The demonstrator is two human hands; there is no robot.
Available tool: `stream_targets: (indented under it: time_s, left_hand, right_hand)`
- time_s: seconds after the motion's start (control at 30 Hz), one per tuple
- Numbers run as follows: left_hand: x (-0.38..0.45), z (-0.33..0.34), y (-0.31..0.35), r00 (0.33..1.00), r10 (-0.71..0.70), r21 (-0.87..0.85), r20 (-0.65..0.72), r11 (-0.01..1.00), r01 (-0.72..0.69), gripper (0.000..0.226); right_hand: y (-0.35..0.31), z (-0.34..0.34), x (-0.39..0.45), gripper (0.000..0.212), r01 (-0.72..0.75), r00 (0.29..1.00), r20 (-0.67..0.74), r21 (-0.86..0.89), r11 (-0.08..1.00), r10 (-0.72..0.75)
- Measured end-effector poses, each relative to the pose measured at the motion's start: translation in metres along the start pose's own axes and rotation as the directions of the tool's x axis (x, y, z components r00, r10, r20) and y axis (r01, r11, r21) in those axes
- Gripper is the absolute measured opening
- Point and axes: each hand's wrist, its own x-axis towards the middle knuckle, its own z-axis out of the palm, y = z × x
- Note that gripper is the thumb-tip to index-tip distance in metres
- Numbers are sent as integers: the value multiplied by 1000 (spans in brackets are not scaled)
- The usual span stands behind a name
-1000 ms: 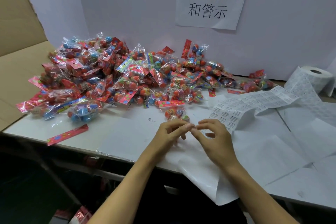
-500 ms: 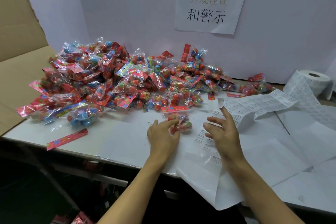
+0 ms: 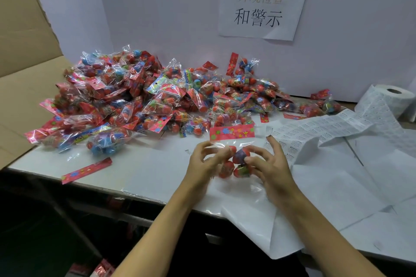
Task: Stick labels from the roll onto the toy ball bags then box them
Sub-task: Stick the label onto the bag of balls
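Observation:
A clear toy ball bag (image 3: 234, 157) with a red header card and several red balls is held upright just above the white table (image 3: 139, 164). My left hand (image 3: 203, 164) grips its left side and my right hand (image 3: 270, 166) its right side, thumb pressed on a ball. A small label seems to cling to my right index fingertip. The label roll (image 3: 391, 99) stands at the far right, its strip (image 3: 319, 128) unrolled toward my hands. A big pile of ball bags (image 3: 144, 96) fills the back left of the table.
An open cardboard box flap (image 3: 24, 69) rises at the left edge. A loose red header strip (image 3: 86, 170) lies near the table's front. White backing paper (image 3: 337, 189) hangs over the front right edge. A paper sign (image 3: 263, 4) hangs on the white wall.
My left hand has pulled a bag from the pile's edge and lifted it toward me. My right hand has come off the label strip and closed on the bag's right side.

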Motion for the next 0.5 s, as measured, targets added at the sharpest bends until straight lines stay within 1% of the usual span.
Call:
stream_targets:
  time_s: [0.07, 0.13, 0.2, 0.3, 0.37, 0.47, 0.5]
  left_hand:
    - [-1, -1, -3, 995, 41, 98, 88, 994, -50, 47]
    - [-3, -2, -3, 988, 71, 98, 136, 991, -85, 31]
    - [-3, -3, -2, 986, 69, 81, 151, 993, -82, 21]
    - [-2, -3, -2, 990, 51, 66, 131, 996, -60, 2]
    - [-4, -1, -1, 991, 58, 38, 124, 997, -63, 8]
    - [-5, -1, 1, 989, 72, 11, 131, 997, -74, 6]
    - [-5, -1, 1, 988, 78, 10, 132, 997, -80, 12]
  right_hand:
    - [1, 1, -4, 108, -1, 999, 41, 3, 1000, 1]
    - [3, 1, -6, 113, 22, 999, 45, 0, 1000, -22]
    - [4, 1, -6, 112, 52, 998, 20, -28, 998, -51]
    - [4, 2, -5, 109, 68, 998, 4, -23, 997, -68]
    - [5, 5, -4, 104, 63, 998, -13, -8, 998, -63]
    - [5, 12, -2, 92, 62, 997, -56, 28, 998, -60]
    - [4, 13, -2, 90, 63, 995, -74, 36, 997, -61]
